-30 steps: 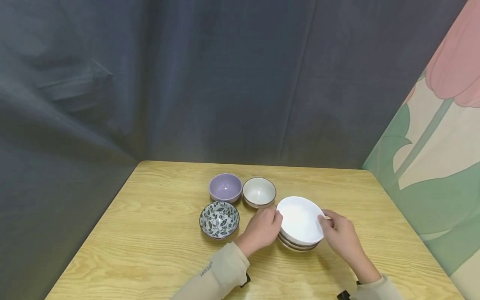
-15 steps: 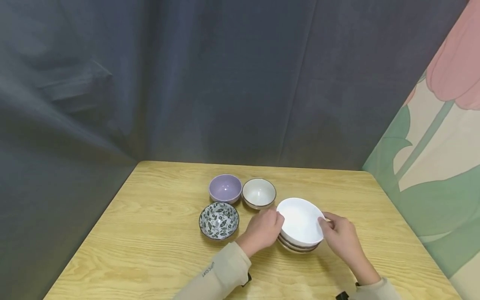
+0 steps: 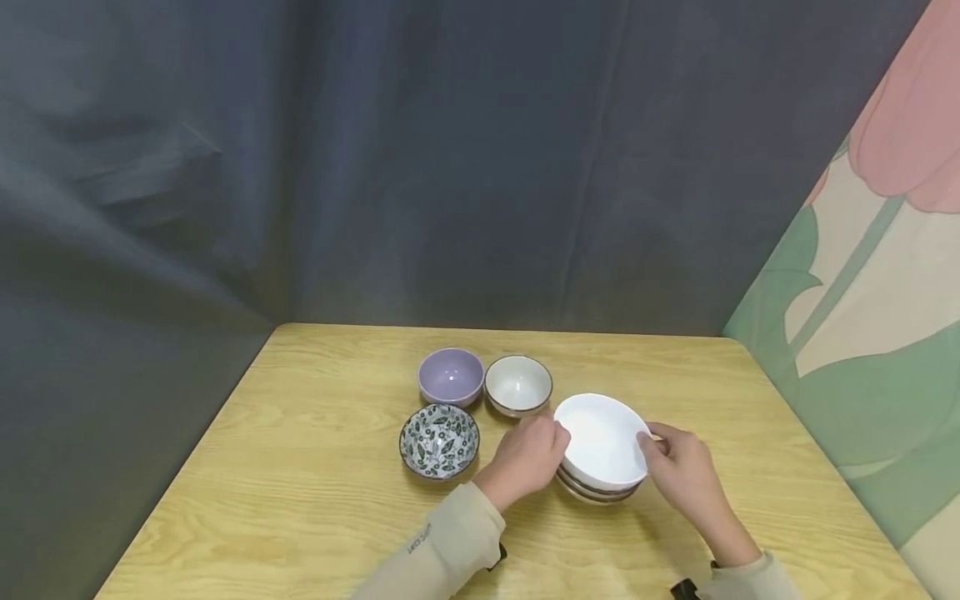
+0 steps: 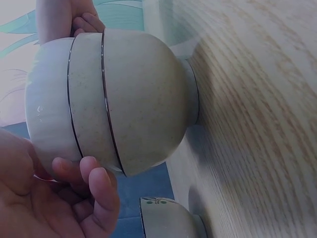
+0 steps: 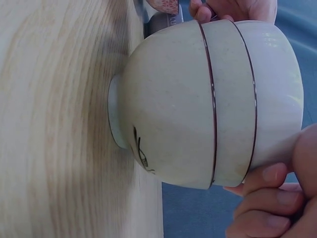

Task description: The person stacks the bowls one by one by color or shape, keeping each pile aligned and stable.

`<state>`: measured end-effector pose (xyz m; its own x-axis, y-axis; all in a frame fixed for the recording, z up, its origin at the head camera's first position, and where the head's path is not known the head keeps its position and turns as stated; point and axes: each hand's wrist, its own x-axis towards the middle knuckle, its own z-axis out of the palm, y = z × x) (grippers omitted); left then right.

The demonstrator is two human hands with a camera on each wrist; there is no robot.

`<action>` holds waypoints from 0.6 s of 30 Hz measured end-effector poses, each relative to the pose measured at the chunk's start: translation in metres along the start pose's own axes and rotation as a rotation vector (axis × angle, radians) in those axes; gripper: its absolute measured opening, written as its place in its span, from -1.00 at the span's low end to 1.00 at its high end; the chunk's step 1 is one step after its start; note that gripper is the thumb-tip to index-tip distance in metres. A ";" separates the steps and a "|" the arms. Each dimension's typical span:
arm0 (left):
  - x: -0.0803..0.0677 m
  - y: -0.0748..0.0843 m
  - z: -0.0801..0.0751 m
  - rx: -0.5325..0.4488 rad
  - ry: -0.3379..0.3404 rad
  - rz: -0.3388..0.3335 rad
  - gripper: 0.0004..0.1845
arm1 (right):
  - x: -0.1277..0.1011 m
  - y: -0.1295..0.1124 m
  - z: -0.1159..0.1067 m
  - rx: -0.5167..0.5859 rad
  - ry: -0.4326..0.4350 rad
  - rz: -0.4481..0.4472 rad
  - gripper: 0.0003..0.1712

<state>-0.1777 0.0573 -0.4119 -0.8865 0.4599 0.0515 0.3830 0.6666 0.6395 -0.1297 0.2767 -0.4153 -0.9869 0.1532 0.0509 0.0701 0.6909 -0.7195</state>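
A plain white bowl (image 3: pixel 600 442) sits nested on top of two cream bowls with brown rims. In the left wrist view, the middle bowl (image 4: pixel 89 94) shows as a narrow band, while the bottom bowl (image 4: pixel 143 99) shows its whole side, with its foot right at the wood. My left hand (image 3: pixel 528 454) pinches the white bowl's left rim, its fingers curled below near the middle bowl's rim. Opposite it, my right hand (image 3: pixel 678 471) grips the right rim, thumb on the inner edge and fingers bent underneath.
Left of the stack, a purple bowl (image 3: pixel 452 377) and a brown-rimmed cream bowl (image 3: pixel 518 386) stand side by side at the back. A leaf-patterned bowl (image 3: pixel 438 442) is in front of the purple one. Dark curtain (image 3: pixel 450 167) hangs behind the wooden table (image 3: pixel 285 467).
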 end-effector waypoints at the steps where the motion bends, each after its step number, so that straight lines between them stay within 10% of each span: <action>1: 0.000 0.000 0.000 0.000 0.003 -0.001 -0.68 | 0.000 0.000 -0.001 -0.004 -0.005 0.003 -0.52; 18: 0.002 0.002 0.000 0.030 -0.017 -0.021 -0.69 | 0.000 0.000 -0.001 0.004 0.010 0.012 -0.51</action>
<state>-0.1785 0.0597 -0.4103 -0.8900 0.4554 0.0246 0.3720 0.6936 0.6169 -0.1292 0.2771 -0.4148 -0.9844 0.1688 0.0490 0.0817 0.6860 -0.7230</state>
